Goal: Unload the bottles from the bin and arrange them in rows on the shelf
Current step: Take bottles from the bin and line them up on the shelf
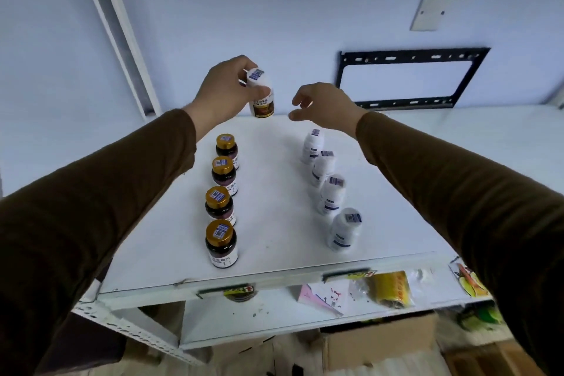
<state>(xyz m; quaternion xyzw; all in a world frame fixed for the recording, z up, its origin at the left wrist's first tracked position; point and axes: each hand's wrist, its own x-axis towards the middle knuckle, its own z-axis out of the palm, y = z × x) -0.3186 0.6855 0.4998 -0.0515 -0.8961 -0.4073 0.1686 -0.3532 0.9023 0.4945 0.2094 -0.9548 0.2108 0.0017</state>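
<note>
From the head camera, the left hand [225,91] grips a white bottle [261,94] by its upper part, fingers wrapped round the cap, holding it upright at the far end of the white shelf [274,192]; whether its base touches the surface cannot be told. The bottle carries a small blue barcode sticker on its cap and a label with a dark brown band at the bottom (there is printed lettering above the band, too blurred to read). The right hand [323,107] hovers just beside it, empty, with fingers loosely curled and apart. On the shelf stand two rows running front to back: on the left, four dark glass jars with gold lids [221,241], each lid bearing a blue barcode sticker and each body a white label whose characters stay illegible; on the right, four white bottles [343,232] with the same stickers on their caps and thin dark lines of text on their sides. Both arms wear brown sleeves [457,186]. Below the shelf edge lie colourful packets [392,288] and a cardboard box [366,345]. A black metal bracket [412,79] hangs on the wall behind.
</note>
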